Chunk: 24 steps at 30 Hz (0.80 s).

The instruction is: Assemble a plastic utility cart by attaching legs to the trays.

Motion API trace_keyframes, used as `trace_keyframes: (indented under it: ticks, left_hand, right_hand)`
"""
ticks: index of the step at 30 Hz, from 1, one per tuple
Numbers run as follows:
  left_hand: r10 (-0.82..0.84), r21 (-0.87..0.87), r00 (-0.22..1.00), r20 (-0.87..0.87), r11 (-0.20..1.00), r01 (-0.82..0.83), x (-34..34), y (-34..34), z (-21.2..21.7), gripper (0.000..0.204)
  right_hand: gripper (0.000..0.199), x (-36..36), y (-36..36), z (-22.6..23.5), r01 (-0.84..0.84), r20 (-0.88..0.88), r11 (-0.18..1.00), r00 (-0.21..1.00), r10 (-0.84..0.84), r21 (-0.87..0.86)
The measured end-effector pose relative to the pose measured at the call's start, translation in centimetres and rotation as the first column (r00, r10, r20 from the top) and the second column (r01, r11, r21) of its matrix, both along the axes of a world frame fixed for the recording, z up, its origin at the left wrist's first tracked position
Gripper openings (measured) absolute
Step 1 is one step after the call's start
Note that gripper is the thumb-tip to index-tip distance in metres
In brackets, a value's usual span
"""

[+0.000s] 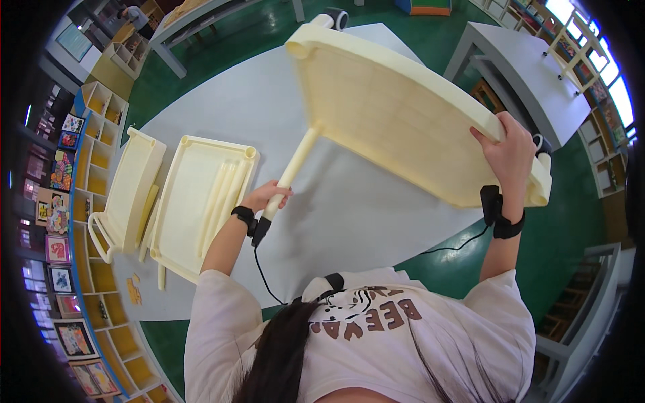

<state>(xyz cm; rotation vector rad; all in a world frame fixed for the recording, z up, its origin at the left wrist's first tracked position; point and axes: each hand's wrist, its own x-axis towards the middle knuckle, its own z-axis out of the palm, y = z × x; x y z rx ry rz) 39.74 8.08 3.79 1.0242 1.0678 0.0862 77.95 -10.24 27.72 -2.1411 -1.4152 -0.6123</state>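
Observation:
A cream plastic shelf tray [396, 114] is held tilted above the grey table [342, 235], its hollow face toward me. My right hand [507, 151] grips its right-hand rim, fingers wrapped over the edge. My left hand [265, 196] is closed round the lower part of a cream tube [300, 156]. The tube's upper end meets the tray's near left corner; how deep it sits cannot be seen. Dark-and-white casters show behind the tray, one caster [337, 19] at its far left corner and another caster [539, 142] beside my right hand.
A second cream tray [193, 185] lies left on the table with several tubes [225, 201] in it. Beside it stands another tray [131, 181] with a bent handle [99, 243]. Small tan pieces [134, 290] lie near the edge. Another table [531, 80] stands far right.

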Motion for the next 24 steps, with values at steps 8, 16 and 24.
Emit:
trace_keyframes:
  ticks: [8,16,24]
  left_hand:
    - [0.192,0.191,0.965,0.181,0.955,-0.225,-1.2,-3.9,4.6,0.011]
    - [0.372,0.675,0.909,0.188,0.623,-0.395,-2.8,-5.5,12.6,0.007]
    - [0.522,0.831,0.832,0.189,0.366,-0.418,-3.9,-8.0,16.3,0.01]
  right_hand:
    - [0.033,4.2,1.4,-0.8,-0.289,0.045,0.915,0.956,0.288,0.283]
    - [0.028,7.4,5.2,-8.1,-0.328,-0.285,0.855,0.843,0.457,0.401]
    - [0.021,6.7,9.5,-13.9,-0.42,-0.534,0.716,0.48,0.697,0.557]
